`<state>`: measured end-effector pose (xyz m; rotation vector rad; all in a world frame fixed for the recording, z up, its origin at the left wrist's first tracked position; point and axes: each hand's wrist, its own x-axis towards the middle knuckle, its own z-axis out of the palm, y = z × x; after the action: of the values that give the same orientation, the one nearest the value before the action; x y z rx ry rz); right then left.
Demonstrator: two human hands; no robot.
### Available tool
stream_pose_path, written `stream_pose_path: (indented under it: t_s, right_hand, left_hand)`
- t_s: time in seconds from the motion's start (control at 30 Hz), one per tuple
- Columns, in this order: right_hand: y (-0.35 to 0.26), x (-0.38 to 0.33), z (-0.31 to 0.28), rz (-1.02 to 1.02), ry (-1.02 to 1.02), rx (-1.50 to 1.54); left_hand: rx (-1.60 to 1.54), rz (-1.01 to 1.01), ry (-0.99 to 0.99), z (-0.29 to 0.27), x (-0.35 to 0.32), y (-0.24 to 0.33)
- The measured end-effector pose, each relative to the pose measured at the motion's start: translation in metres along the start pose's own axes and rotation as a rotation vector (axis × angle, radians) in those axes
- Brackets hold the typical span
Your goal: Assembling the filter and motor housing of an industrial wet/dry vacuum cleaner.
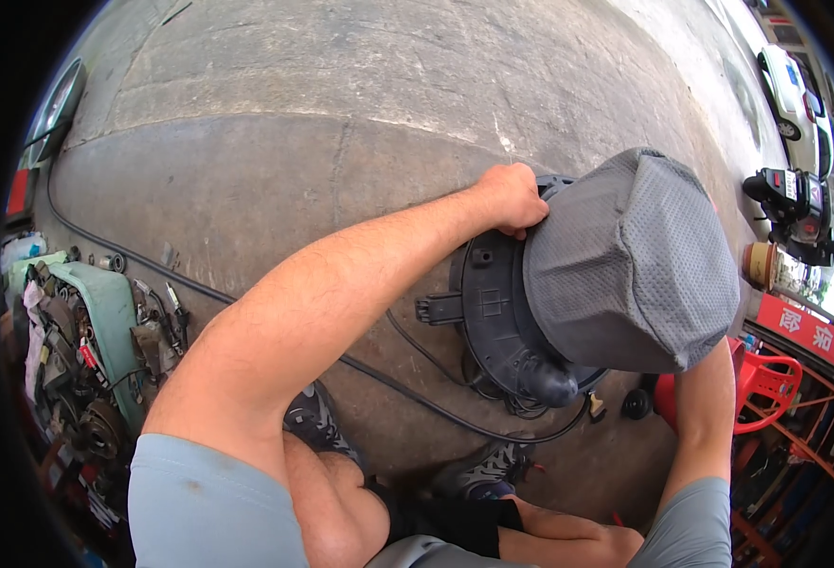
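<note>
I hold up a dark plastic vacuum cleaner lid [489, 305], tilted on its side, with a grey cloth filter bag [633, 260] sticking out of it toward the right. My left hand [510, 197] grips the lid's upper rim next to the cloth. My right arm reaches up behind the filter bag, and my right hand is hidden by it. A black power cord [455, 409] hangs from the lid and loops across the concrete ground.
A green machine housing [104, 322] with worn metal parts lies at the left, and a black hose [114, 248] runs past it. A red plastic stool [762, 379] stands at the right. Parked scooters [796, 204] and a white car [791, 90] are farther right. My shoes [478, 466] are below.
</note>
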<state>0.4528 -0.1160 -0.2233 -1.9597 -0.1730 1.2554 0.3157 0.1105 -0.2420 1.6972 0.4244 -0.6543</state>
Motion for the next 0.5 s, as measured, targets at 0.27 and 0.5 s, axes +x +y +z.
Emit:
stream_pose_path:
  t_s: [0.27,0.5]
  right_hand:
    - [-0.005,0.006,0.012,-0.036,-0.012,0.006]
    - [0.006,-0.02,0.004,-0.047,0.048,0.037]
  left_hand:
    - [0.028,0.121,0.127,0.016,-0.008,-0.018]
    - [0.07,0.139,0.076,0.013,-0.038,-0.009]
